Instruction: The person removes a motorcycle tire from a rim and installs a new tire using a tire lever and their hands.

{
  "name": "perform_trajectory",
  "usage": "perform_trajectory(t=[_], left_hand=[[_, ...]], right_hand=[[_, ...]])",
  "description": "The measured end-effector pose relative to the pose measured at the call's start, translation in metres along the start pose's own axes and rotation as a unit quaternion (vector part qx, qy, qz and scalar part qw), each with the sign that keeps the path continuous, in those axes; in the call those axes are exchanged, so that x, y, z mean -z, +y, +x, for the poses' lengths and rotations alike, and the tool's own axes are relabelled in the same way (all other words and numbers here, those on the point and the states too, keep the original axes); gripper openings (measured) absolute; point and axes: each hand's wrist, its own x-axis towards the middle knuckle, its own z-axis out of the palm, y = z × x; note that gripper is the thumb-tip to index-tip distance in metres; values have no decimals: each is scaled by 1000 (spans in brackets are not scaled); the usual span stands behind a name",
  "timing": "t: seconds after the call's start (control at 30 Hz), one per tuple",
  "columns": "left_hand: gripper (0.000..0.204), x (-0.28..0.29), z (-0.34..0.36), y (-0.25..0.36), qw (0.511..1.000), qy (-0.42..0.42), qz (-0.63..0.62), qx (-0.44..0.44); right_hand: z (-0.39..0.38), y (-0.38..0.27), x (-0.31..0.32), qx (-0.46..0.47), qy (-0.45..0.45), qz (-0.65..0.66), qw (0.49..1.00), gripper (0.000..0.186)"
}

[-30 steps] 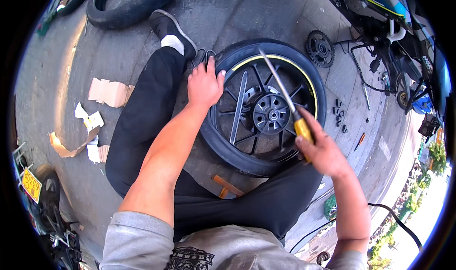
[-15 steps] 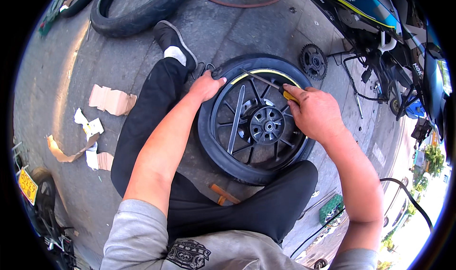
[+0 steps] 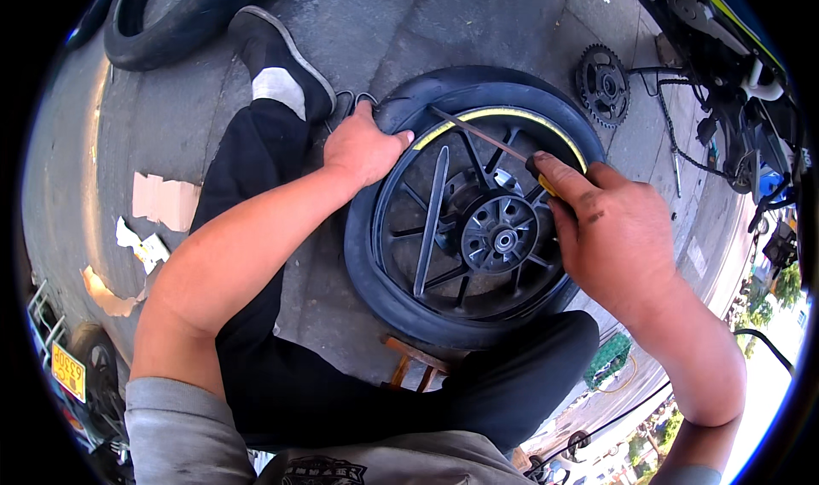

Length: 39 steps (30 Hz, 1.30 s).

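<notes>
A motorcycle wheel with black spokes [image 3: 482,156] and a yellow-striped rim lies flat before my legs, a black tire [image 3: 367,284] around it. My left hand [image 3: 363,148] grips the tire's left side, thumb toward the rim; its fingers are partly hidden. In my right hand [image 3: 610,220] is a screwdriver [image 3: 495,140] with a yellow and black handle. The tip of its long shaft reaches between tire and rim at the far left. A flat metal bar [image 3: 432,220] lies across the spokes, left of the hub [image 3: 503,236]. Thin metal loops [image 3: 345,101] show beside my left fingers.
A toothed sprocket [image 3: 603,86] lies beyond the wheel at right, near a motorcycle with a hanging chain [image 3: 674,135]. A second tire [image 3: 162,29] lies far left. Torn cardboard [image 3: 164,201] is on the ground at left; a small wooden stool [image 3: 414,359] stands by my legs.
The view has shifted and the wheel appears larger. Both hands keep their holds, and the screwdriver's tip stays between tire and rim.
</notes>
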Motion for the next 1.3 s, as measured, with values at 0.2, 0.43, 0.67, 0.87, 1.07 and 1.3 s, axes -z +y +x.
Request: perform_trajectory(t=[0.2,0.43,0.67,0.87,1.07,1.3], left_hand=[[98,-9,11,-18,999,10,-10,-38],[102,-14,6,-1,996,58,21,-69],[101,4,47,65,990,-27,87,-107],[89,-10,66,70,983,-57,81,-152],[82,-21,62,85,977,27,156,-141],[89,-17,62,74,986,30,101,-131]], right_hand=[[-25,1,-10,11,10,-6,1000,42],[-43,64,13,-83,40,-11,996,38],[-24,61,17,-73,-11,-20,997,36],[-16,66,12,-54,-3,-27,998,34],[2,76,0,-22,46,-54,997,33],[-93,130,-16,-121,64,44,990,36]])
